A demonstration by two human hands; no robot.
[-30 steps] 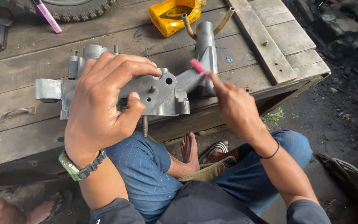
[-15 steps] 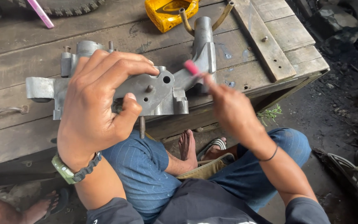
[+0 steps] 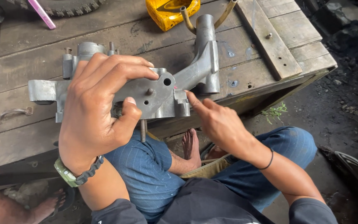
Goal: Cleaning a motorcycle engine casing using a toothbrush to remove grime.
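I sit at a low wooden table (image 3: 21,54) and hold a grey cast-metal housing (image 3: 158,89) over its front edge. My left hand (image 3: 96,108) is shut on the housing's middle, fingers over the top and thumb underneath. A tubular arm of the housing (image 3: 204,54) reaches up to the right. A thin pin (image 3: 143,129) hangs below it. My right hand (image 3: 220,124) is just right of the housing, with its index fingertip touching the lower right corner. Its other fingers curl under, so anything in them is hidden.
A yellow container (image 3: 166,12) with bent tubes sits at the table's far edge. There is a pink stick (image 3: 42,14) by a tyre (image 3: 75,5), a loose plank (image 3: 270,41) at the right and a metal handle (image 3: 13,113) on the table front. Another person's foot (image 3: 5,207) shows at the lower left.
The pink-tipped tool my right hand held against the housing's arm is no longer visible. That hand has dropped lower and now points a finger at the housing's lower right corner.
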